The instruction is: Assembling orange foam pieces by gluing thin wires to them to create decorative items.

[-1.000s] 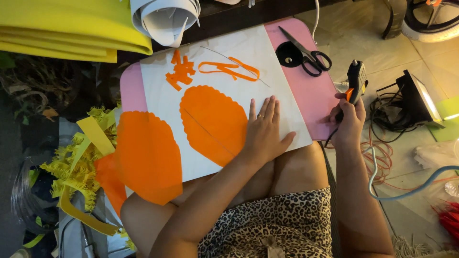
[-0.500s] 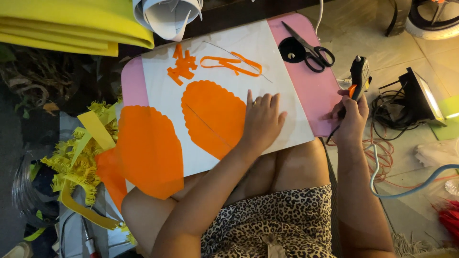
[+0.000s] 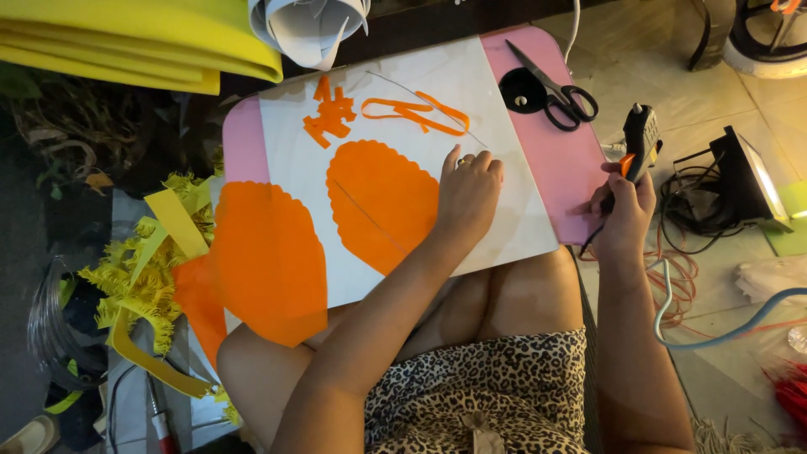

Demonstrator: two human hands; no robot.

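At the far left a heap of yellow fringed scraps [image 3: 139, 282] lies on the floor beside the lap, out of the working area yet within reach — offcuts set aside, by the look of it. Next comes a large orange scalloped sheet [image 3: 265, 256], hanging half off the left edge of the pink lap board [image 3: 551, 160], so it stays flat without covering the middle. A white sheet [image 3: 286, 160] covers most of the board and gives a clean backing; on it lies the smaller orange scalloped oval [image 3: 378, 206] with a thin wire [image 3: 374, 220] running along it as a rib. Above it, small orange offcuts [image 3: 329, 113] and curled orange strips [image 3: 416, 111] are pushed to the far edge, away from the oval. The left hand [image 3: 469, 189] rests at the oval's upper right edge, fingers [image 3: 454, 161] curled down and pressing there, seemingly to pin wire and foam flat — it grips nothing that I can make out. Further right, black scissors [image 3: 555, 88] and a round black piece [image 3: 521, 91] lie on the bare pink part of the board, parked close by. At the board's right edge the right hand [image 3: 624, 210] has its fingers clenched around a black glue gun [image 3: 639, 139], nozzle held upward and clear of the work, its cord trailing to the tiled floor [image 3: 639, 50]
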